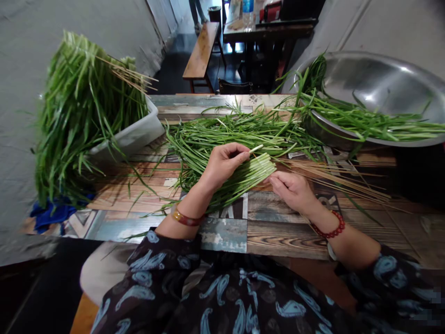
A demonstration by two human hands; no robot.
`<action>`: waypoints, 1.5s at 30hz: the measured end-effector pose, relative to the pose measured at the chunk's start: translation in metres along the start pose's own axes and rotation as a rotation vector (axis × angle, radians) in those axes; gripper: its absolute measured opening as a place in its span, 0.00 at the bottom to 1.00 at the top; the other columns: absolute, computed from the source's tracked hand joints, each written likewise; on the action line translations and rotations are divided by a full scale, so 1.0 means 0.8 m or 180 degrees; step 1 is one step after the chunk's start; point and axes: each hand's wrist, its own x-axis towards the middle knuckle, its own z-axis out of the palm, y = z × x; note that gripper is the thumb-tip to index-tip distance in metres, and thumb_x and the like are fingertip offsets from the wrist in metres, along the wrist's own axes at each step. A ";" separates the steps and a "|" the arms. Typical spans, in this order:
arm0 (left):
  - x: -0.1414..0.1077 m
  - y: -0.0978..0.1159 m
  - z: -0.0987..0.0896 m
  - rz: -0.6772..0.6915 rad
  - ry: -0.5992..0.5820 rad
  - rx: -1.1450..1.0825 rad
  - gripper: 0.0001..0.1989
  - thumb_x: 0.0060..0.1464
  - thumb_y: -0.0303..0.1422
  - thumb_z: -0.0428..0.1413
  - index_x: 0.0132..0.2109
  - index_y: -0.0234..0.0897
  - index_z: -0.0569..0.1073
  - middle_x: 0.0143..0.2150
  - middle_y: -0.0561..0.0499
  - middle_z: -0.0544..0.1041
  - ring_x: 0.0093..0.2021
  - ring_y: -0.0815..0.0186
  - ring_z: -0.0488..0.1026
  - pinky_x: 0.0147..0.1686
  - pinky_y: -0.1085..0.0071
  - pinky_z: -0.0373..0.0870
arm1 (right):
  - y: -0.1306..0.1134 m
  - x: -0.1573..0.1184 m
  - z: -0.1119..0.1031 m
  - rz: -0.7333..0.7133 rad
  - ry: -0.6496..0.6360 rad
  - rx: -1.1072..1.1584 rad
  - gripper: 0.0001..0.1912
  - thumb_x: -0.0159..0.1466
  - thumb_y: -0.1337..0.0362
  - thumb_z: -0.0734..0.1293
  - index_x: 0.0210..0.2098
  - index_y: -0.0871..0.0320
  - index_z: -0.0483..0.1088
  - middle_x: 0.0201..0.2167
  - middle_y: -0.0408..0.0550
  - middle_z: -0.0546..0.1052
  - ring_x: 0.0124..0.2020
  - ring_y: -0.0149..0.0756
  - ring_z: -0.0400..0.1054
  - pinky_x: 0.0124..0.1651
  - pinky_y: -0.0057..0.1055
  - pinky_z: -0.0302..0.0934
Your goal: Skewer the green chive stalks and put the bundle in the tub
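Nearest edge: dark sleeves with pale-blue paisley [142, 278] frame a patterned, plank-look tabletop [278, 232].
Right hand: the bare right hand [294, 191], above a red bead bracelet [335, 226], curls its fingers with thumb toward forefinger at the near corner of the pale ends; whether they pinch anything cannot be told.
Green row: a flat row of long, slim green stalks with pale, evenly lined-up ends [255, 169] lies on the tabletop, between and partly beneath the hands.
Long axis: stalks slant from leafy tips at lower left to pale ends at upper right, those ends nearer the right fingers.
Left hand: the bare left hand [224, 162] reaches over the row's far side, thumb and forefinger pinching one pale stalk end [257, 148] beside its fellows.
Skewers: thin, tan wooden sticks [347, 182] fan out rightward, just beyond the right hand.
Beyond: a loose green heap [225, 130] lies between a white plastic bin [130, 137] and a shiny steel basin [375, 83].
Background: a brown wooden bench [201, 51].
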 end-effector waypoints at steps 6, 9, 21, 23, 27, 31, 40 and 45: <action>0.000 0.000 0.001 0.0008 -0.0044 0.0102 0.09 0.50 0.35 0.62 0.32 0.32 0.80 0.28 0.52 0.77 0.29 0.71 0.68 0.32 0.74 0.63 | 0.001 0.000 0.000 -0.0008 0.0014 0.0019 0.16 0.71 0.58 0.58 0.35 0.56 0.75 0.18 0.41 0.67 0.23 0.32 0.64 0.27 0.28 0.57; 0.000 0.000 0.002 -0.0001 -0.0067 0.0149 0.09 0.50 0.36 0.62 0.32 0.33 0.79 0.27 0.52 0.77 0.28 0.71 0.67 0.31 0.74 0.63 | -0.001 0.001 0.001 -0.0003 0.0038 -0.0025 0.17 0.71 0.57 0.58 0.33 0.56 0.74 0.17 0.41 0.66 0.23 0.33 0.64 0.26 0.28 0.56; 0.000 0.004 0.001 0.0234 -0.0318 0.0566 0.09 0.50 0.34 0.61 0.27 0.33 0.76 0.26 0.52 0.74 0.30 0.69 0.67 0.34 0.73 0.64 | -0.005 -0.001 0.013 0.0118 0.0228 -0.0097 0.17 0.71 0.57 0.58 0.33 0.56 0.73 0.16 0.40 0.66 0.21 0.32 0.63 0.27 0.28 0.56; 0.001 0.004 -0.001 0.0137 -0.0497 0.0423 0.10 0.51 0.35 0.60 0.28 0.32 0.75 0.27 0.52 0.74 0.29 0.70 0.67 0.33 0.74 0.64 | -0.001 0.000 0.012 0.0186 0.0157 0.0032 0.16 0.71 0.57 0.58 0.34 0.57 0.73 0.16 0.39 0.66 0.19 0.30 0.62 0.26 0.27 0.55; 0.000 0.004 -0.007 -0.0044 -0.0786 0.0107 0.14 0.53 0.40 0.60 0.37 0.31 0.78 0.33 0.50 0.77 0.32 0.69 0.69 0.34 0.74 0.65 | 0.005 0.004 0.007 0.0322 -0.0104 0.0507 0.19 0.72 0.54 0.58 0.35 0.58 0.73 0.16 0.37 0.65 0.18 0.27 0.58 0.25 0.26 0.55; 0.000 0.002 -0.009 -0.0213 -0.0960 0.0272 0.17 0.56 0.43 0.57 0.32 0.31 0.77 0.27 0.52 0.73 0.27 0.71 0.65 0.27 0.76 0.60 | 0.006 0.007 0.005 0.0286 -0.0161 0.0551 0.20 0.71 0.53 0.58 0.34 0.59 0.73 0.17 0.37 0.65 0.18 0.27 0.58 0.24 0.25 0.54; 0.004 -0.008 0.001 -0.0219 -0.0578 0.0888 0.16 0.54 0.39 0.57 0.26 0.31 0.77 0.21 0.54 0.70 0.23 0.73 0.62 0.23 0.76 0.56 | 0.016 0.012 0.010 -0.0159 0.0172 -0.0427 0.15 0.68 0.63 0.59 0.30 0.57 0.75 0.21 0.43 0.74 0.24 0.30 0.66 0.31 0.27 0.56; 0.017 -0.012 -0.020 -0.0137 -0.0195 0.0206 0.16 0.55 0.41 0.58 0.41 0.31 0.80 0.34 0.48 0.81 0.31 0.69 0.74 0.34 0.74 0.70 | 0.017 0.014 0.010 -0.0090 0.0099 -0.0327 0.15 0.67 0.65 0.60 0.30 0.59 0.76 0.16 0.38 0.68 0.19 0.28 0.61 0.27 0.26 0.52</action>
